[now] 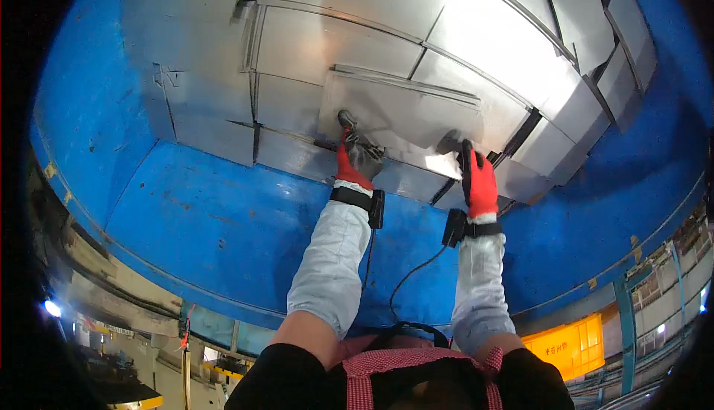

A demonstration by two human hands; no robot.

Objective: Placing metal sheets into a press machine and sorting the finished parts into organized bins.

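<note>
A flat grey metal sheet [401, 113] lies on top of other metal sheets inside a blue-walled container. At its near left edge is my left hand [359, 156], in a red glove with dark grey fingers. Its thumb rests on the sheet's upper face and the other fingers curl at the edge. My right hand [478, 176], gloved the same way, grips the near right edge, its thumb also on top. The fingertips under the sheet are hidden. Both wrists carry black straps with small boxes over pale sleeves.
Stacked metal sheets [335, 38] with dark gaps between them cover the container's floor. The blue wall [245, 224] stands close in front of me and curves round both sides. Black cables hang from the wrist boxes. Outside, at lower right, is a yellow crate [569, 347].
</note>
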